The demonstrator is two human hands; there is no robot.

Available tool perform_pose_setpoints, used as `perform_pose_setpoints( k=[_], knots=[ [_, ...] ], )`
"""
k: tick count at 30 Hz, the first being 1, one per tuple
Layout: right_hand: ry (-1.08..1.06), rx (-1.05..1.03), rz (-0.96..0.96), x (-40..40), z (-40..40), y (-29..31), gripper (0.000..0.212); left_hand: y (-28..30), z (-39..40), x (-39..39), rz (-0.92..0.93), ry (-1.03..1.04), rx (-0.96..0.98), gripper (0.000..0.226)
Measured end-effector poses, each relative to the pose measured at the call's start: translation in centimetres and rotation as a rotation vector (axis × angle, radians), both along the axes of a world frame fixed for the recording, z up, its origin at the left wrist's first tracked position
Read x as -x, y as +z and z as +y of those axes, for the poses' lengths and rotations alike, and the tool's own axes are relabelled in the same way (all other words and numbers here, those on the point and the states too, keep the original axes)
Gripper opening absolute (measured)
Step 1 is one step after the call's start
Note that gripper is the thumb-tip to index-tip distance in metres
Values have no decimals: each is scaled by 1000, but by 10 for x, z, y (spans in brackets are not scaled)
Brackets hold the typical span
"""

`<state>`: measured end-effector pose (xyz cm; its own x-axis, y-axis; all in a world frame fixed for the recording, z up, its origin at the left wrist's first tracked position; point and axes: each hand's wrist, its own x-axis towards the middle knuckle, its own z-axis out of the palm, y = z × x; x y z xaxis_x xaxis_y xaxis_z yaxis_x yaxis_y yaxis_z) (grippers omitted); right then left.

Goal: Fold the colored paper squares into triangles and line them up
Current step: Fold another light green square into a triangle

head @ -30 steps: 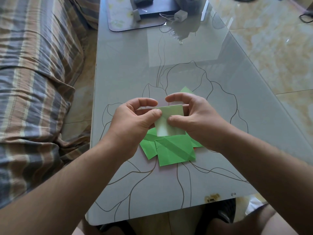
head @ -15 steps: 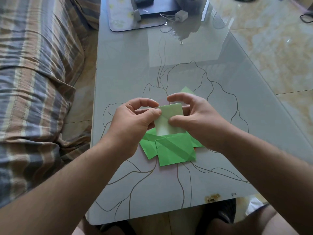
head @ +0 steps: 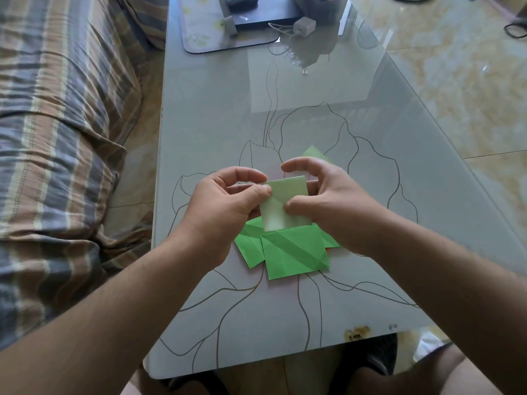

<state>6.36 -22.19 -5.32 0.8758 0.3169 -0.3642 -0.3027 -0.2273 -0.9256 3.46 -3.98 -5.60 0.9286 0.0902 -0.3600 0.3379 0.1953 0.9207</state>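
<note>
Between the two hands, raised just above the worktop (head: 216, 115): pale green paper square (head: 286, 205), held upright-ish with its face toward the camera and one diagonal crease running from upper left, by the left thumb, down to the right thumb. Left hand (head: 225, 206) closed on the square's left edge, thumb in front and fingers curled behind. Right hand (head: 328, 201) closed on the lower right part, thumb pressed on the crease, index finger arched above the top edge without clear contact. Equally near to both hands, each pinching one end of the crease; that crease judged the axis on which the coming fold turns, with the free corners lying above right and below left of it. Fold into a triangle judged not yet closed, since the sheet appeared nearly flat and square.

Directly beneath and nearer the body than the hands: loose pile of green folded papers (head: 293, 253) flat on the worktop, overlapping, not lined up. Beyond the right hand: corner of another green sheet (head: 315, 153), mostly hidden. Far past both hands: dark mat (head: 199, 29) and small white charger (head: 304, 25). Left of the left arm: striped sofa cover (head: 57, 124).
</note>
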Motion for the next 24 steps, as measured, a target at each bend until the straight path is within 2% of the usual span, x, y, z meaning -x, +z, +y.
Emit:
perform_pose_setpoints(
  k=[5,11,24],
  knots=[
    [-21,5,-23,1,0,0,55,-1,0,0,10,-23,-5,12],
    [-11,3,-23,0,0,1,53,-3,-2,2,41,-112,0,35],
    [12,-30,-6,1,-2,3,50,0,-4,3,27,-117,-61,33]
  ],
)
